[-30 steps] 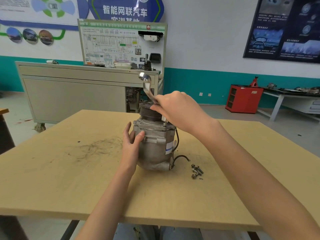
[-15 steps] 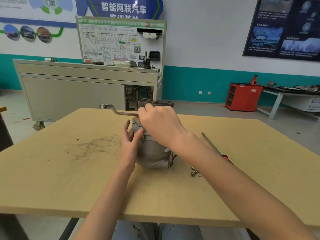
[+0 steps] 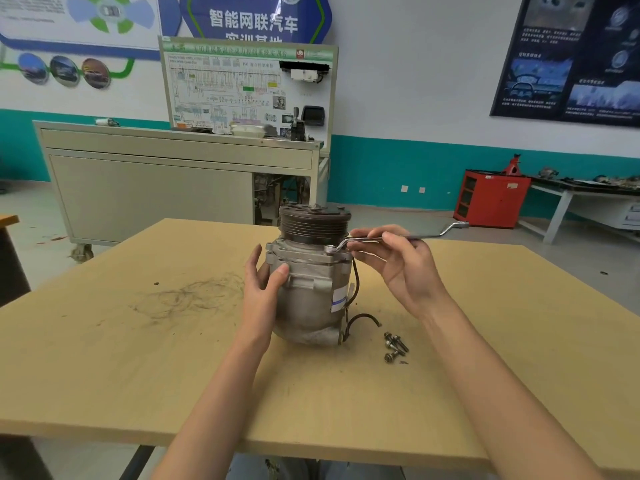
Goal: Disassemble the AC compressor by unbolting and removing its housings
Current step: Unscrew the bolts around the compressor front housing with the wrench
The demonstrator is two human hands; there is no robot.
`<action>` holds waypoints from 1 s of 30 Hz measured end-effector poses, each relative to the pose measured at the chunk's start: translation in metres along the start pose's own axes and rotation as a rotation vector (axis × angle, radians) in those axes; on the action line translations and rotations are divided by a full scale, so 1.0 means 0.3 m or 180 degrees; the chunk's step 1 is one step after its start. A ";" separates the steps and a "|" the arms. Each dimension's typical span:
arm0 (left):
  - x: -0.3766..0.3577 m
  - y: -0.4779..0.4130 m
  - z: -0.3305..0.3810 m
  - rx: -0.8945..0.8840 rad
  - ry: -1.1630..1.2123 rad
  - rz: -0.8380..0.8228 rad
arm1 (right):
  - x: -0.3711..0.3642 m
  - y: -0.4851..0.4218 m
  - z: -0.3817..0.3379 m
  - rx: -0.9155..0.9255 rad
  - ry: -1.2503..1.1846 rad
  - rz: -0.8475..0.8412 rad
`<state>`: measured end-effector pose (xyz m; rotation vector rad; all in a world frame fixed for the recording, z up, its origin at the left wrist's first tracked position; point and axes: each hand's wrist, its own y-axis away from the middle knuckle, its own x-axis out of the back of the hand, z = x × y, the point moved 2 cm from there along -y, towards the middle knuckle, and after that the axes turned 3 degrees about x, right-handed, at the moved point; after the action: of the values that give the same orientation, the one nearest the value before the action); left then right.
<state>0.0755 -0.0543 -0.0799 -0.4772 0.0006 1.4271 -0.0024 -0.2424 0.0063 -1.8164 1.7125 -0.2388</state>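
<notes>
So I've got the AC compressor [image 3: 311, 285] standing upright near the middle of the desk [image 3: 138, 358], pulley [image 3: 314, 225] end up. My left hand [image 3: 261, 292] is wrapped against the left side of the housing, thumb pressed on the front of the body and fingers round the back, so it's clamped on the compressor. My right hand [image 3: 398, 265] is pinching the shank of the offset ring wrench [image 3: 398, 237] between thumb and fingertips, palm turned up, and the ring end sits on a bolt at the flange just under the pulley on the right side. The wrench handle sticks out to the right, roughly level. A few loose bolts [image 3: 394, 346] lie on the desk just right of the compressor's base, near its black wire [image 3: 362, 318].
</notes>
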 end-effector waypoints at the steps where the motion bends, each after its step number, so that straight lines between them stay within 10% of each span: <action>1: 0.000 0.001 0.001 0.0004 0.0018 0.0006 | 0.011 -0.020 0.010 -0.0285 -0.0344 0.0078; 7: 0.003 0.002 0.007 -0.0024 0.0007 0.0002 | 0.019 -0.084 0.028 -0.0818 -0.0737 0.0228; 13: 0.001 -0.002 -0.009 -0.0061 -0.0032 0.0082 | -0.043 -0.087 -0.163 0.0321 0.2159 0.0339; 21: -0.001 -0.002 -0.004 -0.0081 0.0005 0.0071 | -0.303 -0.113 -0.194 0.1395 0.5525 -0.1184; 30: 0.000 -0.003 -0.009 -0.0087 -0.0029 0.0075 | -0.383 -0.073 -0.104 0.1997 0.6414 -0.1637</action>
<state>0.0772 -0.0552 -0.0819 -0.4946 -0.0208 1.4539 -0.0169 -0.1439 0.0751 -1.1220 1.4487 -3.1065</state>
